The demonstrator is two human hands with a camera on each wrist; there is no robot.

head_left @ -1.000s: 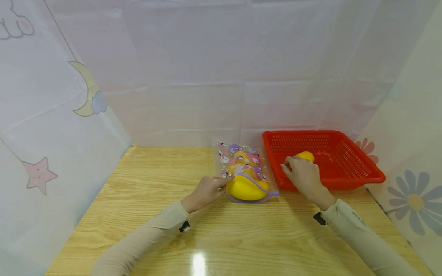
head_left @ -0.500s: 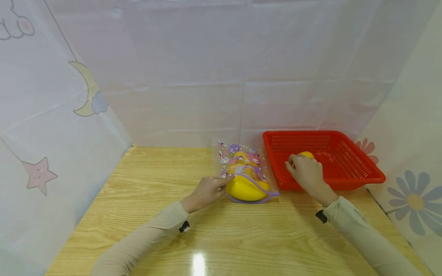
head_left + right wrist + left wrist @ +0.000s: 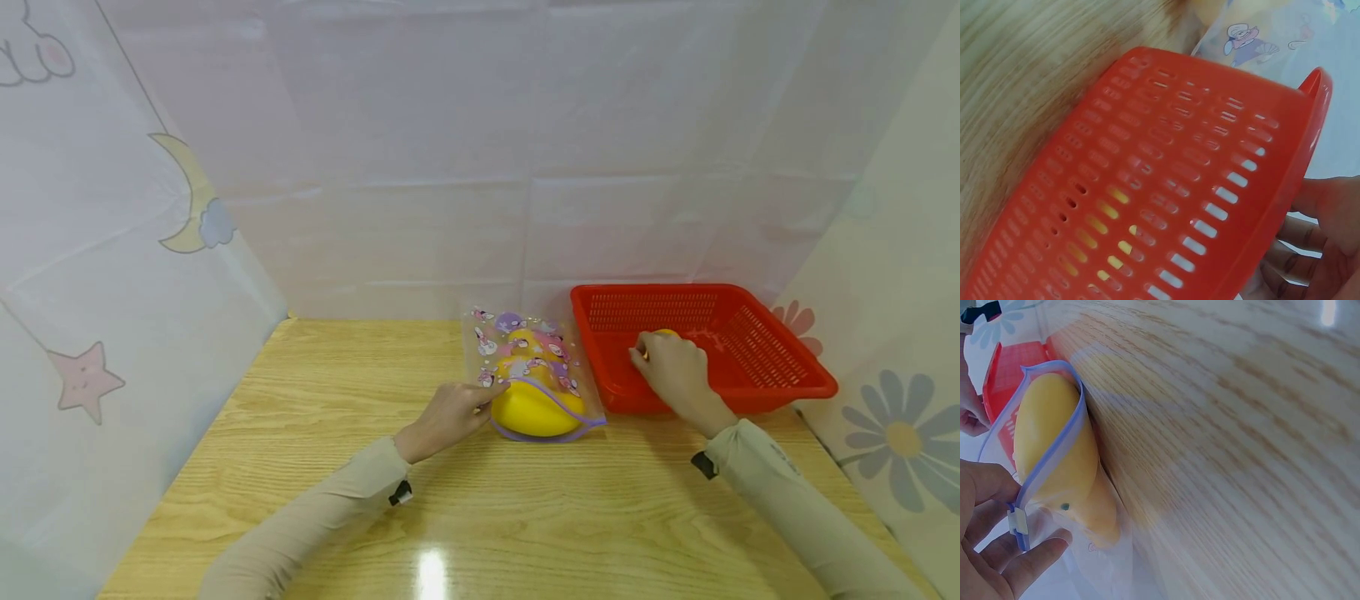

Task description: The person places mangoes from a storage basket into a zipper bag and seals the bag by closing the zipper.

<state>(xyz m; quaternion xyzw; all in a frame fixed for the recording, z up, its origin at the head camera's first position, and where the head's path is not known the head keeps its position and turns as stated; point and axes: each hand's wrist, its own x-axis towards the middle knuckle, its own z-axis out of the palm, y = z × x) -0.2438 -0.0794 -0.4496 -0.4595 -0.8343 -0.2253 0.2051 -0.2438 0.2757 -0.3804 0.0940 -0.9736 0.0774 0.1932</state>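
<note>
My left hand (image 3: 453,417) pinches the mouth of a clear printed zip bag (image 3: 480,342) with a purple zip edge. In the left wrist view, its fingers are right at the white slider (image 3: 1017,520). The bag lies with its mouth gaping towards me, a yellow mango (image 3: 536,410) in the opening and more yellow fruit behind it. My right hand (image 3: 675,371) reaches over the near rim of a red basket (image 3: 757,342), fingers curled over another yellow mango (image 3: 666,332). Most of that mango is hidden by the hand, and I cannot tell whether it is gripped.
The wooden table (image 3: 480,517) stretches in front of both arms. A pale sheet (image 3: 420,242) hangs along the back edge, and printed sheets stand at both sides. The basket's slotted wall (image 3: 1166,150) rises between the right wrist camera and the fruit inside.
My right hand has slid slightly to the right over the mango in the basket, covering more of it. The left hand and the bag have stayed in place.
</note>
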